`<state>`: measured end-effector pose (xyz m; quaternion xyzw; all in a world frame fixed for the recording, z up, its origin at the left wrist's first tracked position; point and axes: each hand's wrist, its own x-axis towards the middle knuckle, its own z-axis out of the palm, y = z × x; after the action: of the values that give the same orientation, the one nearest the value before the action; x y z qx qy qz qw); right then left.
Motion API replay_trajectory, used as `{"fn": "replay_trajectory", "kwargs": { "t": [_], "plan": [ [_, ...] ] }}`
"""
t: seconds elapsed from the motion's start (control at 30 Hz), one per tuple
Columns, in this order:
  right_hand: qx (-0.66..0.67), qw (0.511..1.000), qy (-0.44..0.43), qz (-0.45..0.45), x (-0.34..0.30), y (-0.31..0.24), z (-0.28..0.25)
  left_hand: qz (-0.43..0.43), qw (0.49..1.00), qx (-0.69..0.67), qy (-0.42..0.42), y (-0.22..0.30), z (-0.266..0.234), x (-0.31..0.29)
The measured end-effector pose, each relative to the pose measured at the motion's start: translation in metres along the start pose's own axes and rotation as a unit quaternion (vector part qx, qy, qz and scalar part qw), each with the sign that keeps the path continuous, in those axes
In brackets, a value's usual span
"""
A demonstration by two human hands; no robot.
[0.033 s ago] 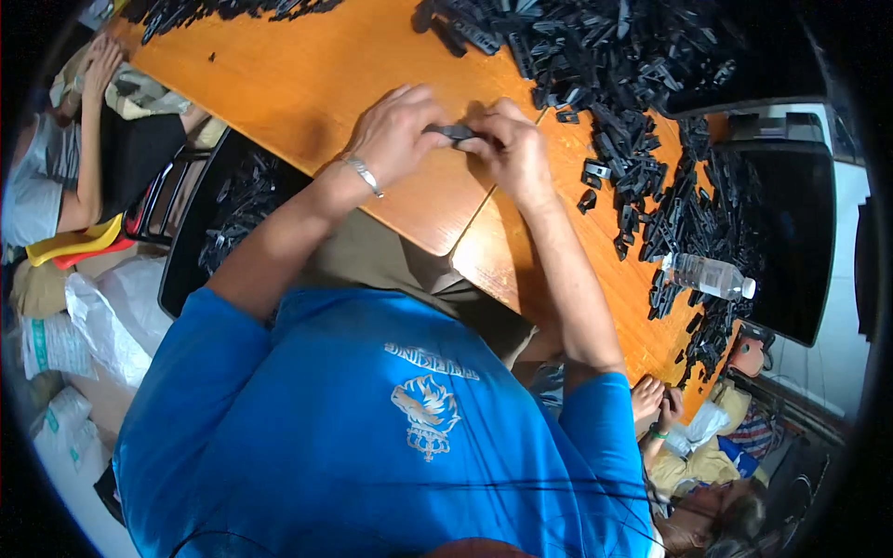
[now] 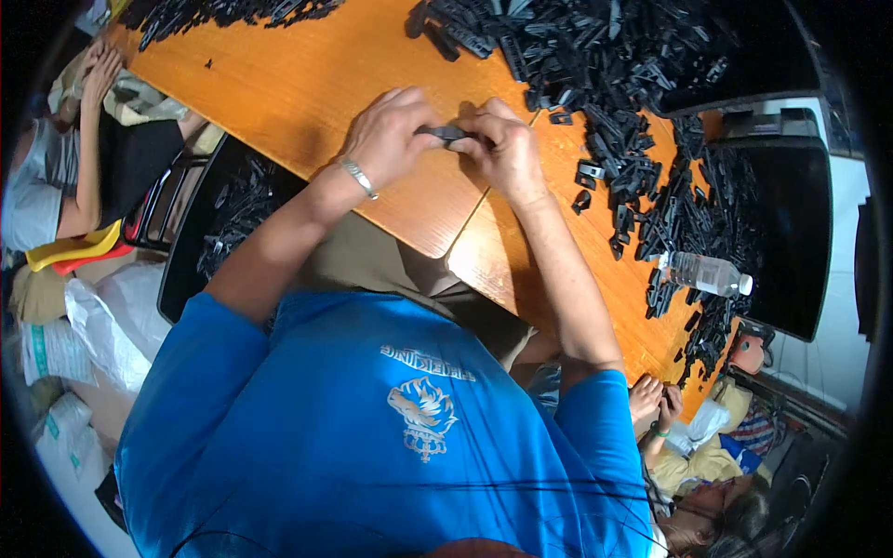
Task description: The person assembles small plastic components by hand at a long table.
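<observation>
A small dark plastic part (image 2: 448,133) is held level over the wooden table, between my two hands. My left hand (image 2: 389,130), with a metal band at the wrist, pinches one end between thumb and fingers. The other end is in the bent fingers of my right hand (image 2: 507,147). Fingertips cover both ends, so its full shape is hidden. To the right of my hands lies a big heap of similar black plastic parts (image 2: 595,56), with loose pieces trailing toward the near right.
The orange-brown table (image 2: 298,84) has a seam near my right hand. A clear plastic bottle (image 2: 704,274) lies among the parts. Black trays (image 2: 791,232) stand at the right; a black bin of parts (image 2: 244,219) is below the left edge. Other people sit left and lower right.
</observation>
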<state>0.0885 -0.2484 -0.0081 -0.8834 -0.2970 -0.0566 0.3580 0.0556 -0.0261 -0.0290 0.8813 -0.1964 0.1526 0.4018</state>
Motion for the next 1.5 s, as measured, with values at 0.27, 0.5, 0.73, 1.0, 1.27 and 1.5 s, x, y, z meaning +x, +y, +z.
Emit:
{"fn": "replay_trajectory", "kwargs": {
  "t": [0.27,0.5,0.73,1.0,1.27,1.5],
  "plan": [
    [0.007,0.998,0.009,-0.068,-0.011,-0.001,-0.009,-0.069,0.977,0.039,-0.2,-0.015,-0.099,-0.031],
    [-0.328,0.938,0.08,0.075,0.015,0.056,-0.055,-0.203,0.965,-0.013,-0.167,-0.03,-0.171,-0.061],
    [-0.315,0.942,-0.007,0.113,0.016,0.041,-0.043,-0.066,0.989,0.016,-0.129,-0.015,-0.109,-0.022],
    [-0.145,0.985,0.056,0.075,-0.028,0.018,-0.053,0.052,0.993,0.063,-0.088,0.008,0.008,0.081],
    [-0.102,0.985,0.052,0.133,-0.074,0.002,-0.043,-0.024,0.977,0.195,-0.083,0.038,0.081,0.132],
    [-0.114,0.982,0.078,0.131,-0.085,-0.005,-0.033,-0.002,0.979,0.2,-0.029,0.01,0.058,0.108]
  ]
}}
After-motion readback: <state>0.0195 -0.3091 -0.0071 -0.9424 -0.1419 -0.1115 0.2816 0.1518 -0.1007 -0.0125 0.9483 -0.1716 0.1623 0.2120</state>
